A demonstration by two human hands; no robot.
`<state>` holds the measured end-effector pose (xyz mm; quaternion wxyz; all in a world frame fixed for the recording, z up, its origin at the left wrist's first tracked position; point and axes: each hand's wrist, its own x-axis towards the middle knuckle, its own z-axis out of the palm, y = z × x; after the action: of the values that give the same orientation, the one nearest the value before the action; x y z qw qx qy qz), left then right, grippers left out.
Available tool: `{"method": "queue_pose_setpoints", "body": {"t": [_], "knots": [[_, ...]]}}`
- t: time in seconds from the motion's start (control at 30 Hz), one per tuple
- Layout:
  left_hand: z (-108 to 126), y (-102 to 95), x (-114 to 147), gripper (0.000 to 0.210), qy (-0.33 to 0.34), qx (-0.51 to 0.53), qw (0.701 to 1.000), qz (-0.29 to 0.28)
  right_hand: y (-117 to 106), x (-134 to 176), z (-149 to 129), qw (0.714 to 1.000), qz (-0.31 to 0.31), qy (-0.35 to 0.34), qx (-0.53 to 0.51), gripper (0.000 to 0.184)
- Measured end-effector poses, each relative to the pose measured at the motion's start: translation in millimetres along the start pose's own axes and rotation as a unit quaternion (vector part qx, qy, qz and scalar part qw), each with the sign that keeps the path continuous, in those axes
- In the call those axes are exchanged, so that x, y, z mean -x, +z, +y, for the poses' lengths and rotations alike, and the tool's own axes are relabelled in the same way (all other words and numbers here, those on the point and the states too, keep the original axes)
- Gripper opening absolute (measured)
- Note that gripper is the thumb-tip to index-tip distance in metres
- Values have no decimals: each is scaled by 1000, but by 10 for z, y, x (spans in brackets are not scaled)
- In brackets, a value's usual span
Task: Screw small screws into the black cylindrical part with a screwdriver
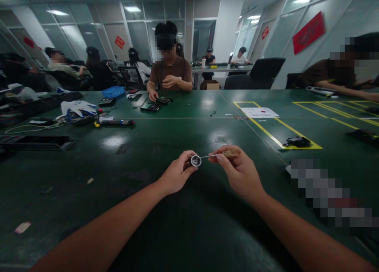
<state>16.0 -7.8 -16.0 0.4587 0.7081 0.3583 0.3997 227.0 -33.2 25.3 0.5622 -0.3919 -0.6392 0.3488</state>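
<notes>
My left hand (177,172) is closed around a small round metal part (196,160) with a pale rim and a dark, detailed inside. The part's open face is turned toward me; its exact kind I cannot make out. In my right hand (241,171) is a screwdriver (231,153) with a wooden-looking, yellowish-brown handle. Its thin shaft points left, and the tip reaches the inside of the round part. Whether the tip touches anything in there is too small to tell. Both hands are above the green table (166,232).
A blurred-out object (328,197) lies to the right. Yellow tape frames hold a black part (297,141) and a white sheet (259,112). At left are a long tool (115,122), white gloves (77,108) and a blue basket (113,92). A person (170,66) works opposite.
</notes>
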Motion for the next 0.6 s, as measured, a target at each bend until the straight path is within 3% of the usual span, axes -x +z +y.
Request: {"method": "queue_pose_setpoints", "body": {"t": [0.6], "knots": [[37, -16, -6, 38, 0, -23, 999, -30, -21, -2, -71, 998, -10, -34, 57, 10]]}}
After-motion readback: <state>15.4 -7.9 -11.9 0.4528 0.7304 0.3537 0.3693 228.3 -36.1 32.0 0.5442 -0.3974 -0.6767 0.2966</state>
